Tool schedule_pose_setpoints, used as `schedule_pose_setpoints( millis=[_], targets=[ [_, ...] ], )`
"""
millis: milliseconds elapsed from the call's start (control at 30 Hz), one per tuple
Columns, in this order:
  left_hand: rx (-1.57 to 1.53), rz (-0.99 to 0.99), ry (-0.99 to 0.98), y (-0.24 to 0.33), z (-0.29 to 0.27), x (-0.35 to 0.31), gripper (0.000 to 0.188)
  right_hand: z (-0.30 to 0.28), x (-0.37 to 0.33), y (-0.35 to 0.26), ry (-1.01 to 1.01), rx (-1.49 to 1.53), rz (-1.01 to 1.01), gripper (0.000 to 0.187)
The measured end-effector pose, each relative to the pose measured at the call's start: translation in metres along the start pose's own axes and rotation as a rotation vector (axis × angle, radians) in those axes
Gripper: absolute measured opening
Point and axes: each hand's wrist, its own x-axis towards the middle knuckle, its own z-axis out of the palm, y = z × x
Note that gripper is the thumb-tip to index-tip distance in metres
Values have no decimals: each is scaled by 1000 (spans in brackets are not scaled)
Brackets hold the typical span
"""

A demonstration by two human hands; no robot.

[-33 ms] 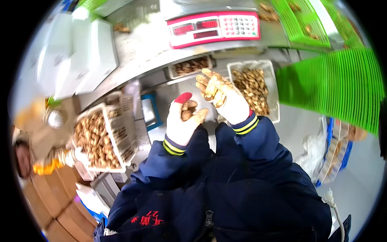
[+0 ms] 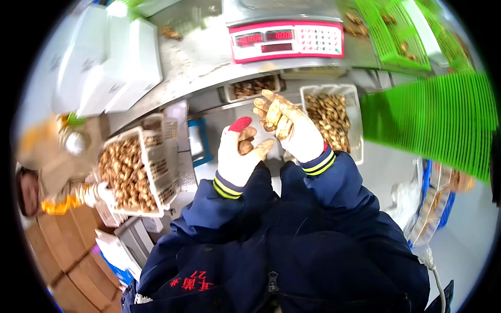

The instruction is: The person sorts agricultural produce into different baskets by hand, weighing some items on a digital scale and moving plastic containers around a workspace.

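Note:
Both my hands are raised in front of my lap in white gloves with soiled fingers. My left hand (image 2: pixel 237 155) has its fingers curled around brown, rounded mushroom-like pieces (image 2: pixel 245 146). A red oval patch (image 2: pixel 240 124) shows at the top of that hand; I cannot make out whether it belongs to the glove. Palm up, my right hand (image 2: pixel 300 133) cradles tan, elongated mushroom-like pieces (image 2: pixel 272 112) against its fingers. Just right of it, a white basket (image 2: pixel 357 122) holds many similar brown pieces (image 2: pixel 327 117). The hands are apart.
A red-and-white digital scale (image 2: pixel 287 41) stands on the steel table (image 2: pixel 201 57). A full white basket (image 2: pixel 151 172) is at left, near another person's gloved hand (image 2: pixel 104 194). Green crates (image 2: pixel 433 112) stand at right, cardboard boxes (image 2: pixel 68 240) at lower left.
The view has shifted slightly, so the scale and baskets sit a little lower and mostly further right. My hands keep nearly the same pose.

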Motion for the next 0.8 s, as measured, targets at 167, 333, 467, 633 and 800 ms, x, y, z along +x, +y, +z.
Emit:
schedule_pose_setpoints(
  millis=[167,333,467,633,800],
  targets=[
    [323,317,203,23,-57,-10,47,74,11,32,-205,-241,209,44],
    [499,241,233,45,-113,-39,43,127,29,66,-108,119,571,51],
    [-82,18,320,45,-159,-50,35,151,42,105,-157,-8,630,33],
    [-429,-142,328,61,-254,-72,31,177,74,185,-347,-236,660,44],
    [-459,-31,374,59,-344,-91,32,221,101,275,-458,-386,592,37]
  ],
)
